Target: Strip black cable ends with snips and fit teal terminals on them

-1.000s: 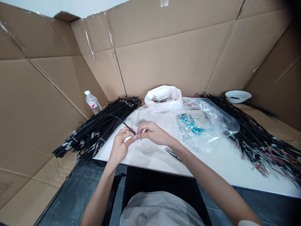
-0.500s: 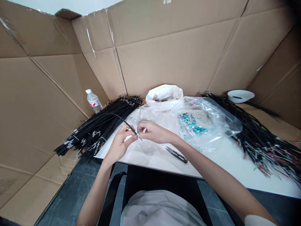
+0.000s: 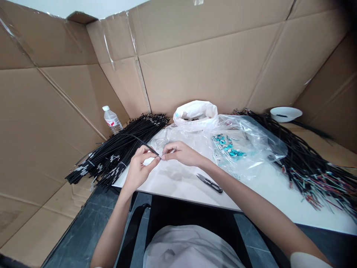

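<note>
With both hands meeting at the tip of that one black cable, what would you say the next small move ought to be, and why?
Probably a short push of the right hand toward the left hand, seating whatever small piece its fingertips hold, too small to identify, onto the black cable end. Both hands pinch at that end above the white table, and the snips lie untouched.

A makeshift cable-assembly workstation, walled in by cardboard.

Taped cardboard sheets (image 3: 212, 67) screen a white table (image 3: 251, 197); heaps of black cables (image 3: 117, 150) and more cables (image 3: 306, 163) lie at both sides; plastic bags (image 3: 245, 149) hold small teal parts; snips (image 3: 210, 183), a bowl (image 3: 286, 113) and a water bottle (image 3: 112, 120) sit about.
</note>
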Demonstrator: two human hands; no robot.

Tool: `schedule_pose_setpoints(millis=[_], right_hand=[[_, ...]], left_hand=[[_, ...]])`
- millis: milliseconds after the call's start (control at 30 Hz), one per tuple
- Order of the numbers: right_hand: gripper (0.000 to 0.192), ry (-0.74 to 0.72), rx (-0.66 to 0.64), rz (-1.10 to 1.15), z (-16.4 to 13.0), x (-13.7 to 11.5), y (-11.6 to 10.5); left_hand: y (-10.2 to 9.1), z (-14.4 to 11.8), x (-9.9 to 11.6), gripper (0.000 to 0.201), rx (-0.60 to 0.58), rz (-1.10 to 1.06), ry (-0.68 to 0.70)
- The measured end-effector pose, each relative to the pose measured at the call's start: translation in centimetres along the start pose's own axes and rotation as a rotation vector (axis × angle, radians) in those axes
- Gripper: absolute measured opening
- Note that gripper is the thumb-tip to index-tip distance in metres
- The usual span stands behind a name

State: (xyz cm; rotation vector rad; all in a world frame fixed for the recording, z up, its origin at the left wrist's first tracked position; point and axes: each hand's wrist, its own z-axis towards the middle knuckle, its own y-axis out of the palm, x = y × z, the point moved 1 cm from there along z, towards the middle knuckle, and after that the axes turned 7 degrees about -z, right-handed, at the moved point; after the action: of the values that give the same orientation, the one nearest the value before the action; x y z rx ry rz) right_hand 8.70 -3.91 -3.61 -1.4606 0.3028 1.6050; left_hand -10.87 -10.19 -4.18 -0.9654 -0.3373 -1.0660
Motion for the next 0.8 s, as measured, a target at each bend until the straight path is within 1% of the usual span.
schedule_pose_setpoints(millis=[100, 200, 300, 433, 500, 600, 700, 800], right_hand=[[0.018, 0.028, 0.008, 0.030, 0.4, 0.0, 0.0], [0.014, 0.035, 0.010, 0.038, 0.7, 0.1, 0.1], [0.010, 0.039, 0.012, 0.050, 0.6, 0.2, 0.3], [0.009, 0.053, 0.049, 0.045, 0.6, 0.3, 0.6], [0.009, 0.055, 0.064, 0.031, 0.5, 0.3, 0.8], [0.009, 0.043, 0.098, -0.014, 0.4, 0.2, 1.3], [0.011, 0.004, 0.107, -0.084, 0.3, 0.2, 1.9], [0.012, 0.005, 0.091, -0.085, 0.5, 0.4, 2.2]], left_hand=[[0.2, 0.1, 0.0, 0.011, -0.017, -0.073, -0.031], [0.2, 0.0, 0.2, 0.011, -0.037, -0.055, -0.036], [-0.1, -0.1, 0.6, 0.011, -0.071, 0.043, -0.008], [-0.6, -0.1, 1.1, 0.012, -0.154, 0.233, 0.077], [-0.8, 0.0, 1.1, 0.013, -0.139, 0.274, 0.089], [-0.7, -0.2, 0.8, 0.012, -0.088, 0.269, 0.072], [-0.5, -0.4, 0.5, 0.012, -0.059, 0.223, 0.064], [-0.1, -0.6, 0.3, 0.012, -0.030, 0.121, 0.018]])
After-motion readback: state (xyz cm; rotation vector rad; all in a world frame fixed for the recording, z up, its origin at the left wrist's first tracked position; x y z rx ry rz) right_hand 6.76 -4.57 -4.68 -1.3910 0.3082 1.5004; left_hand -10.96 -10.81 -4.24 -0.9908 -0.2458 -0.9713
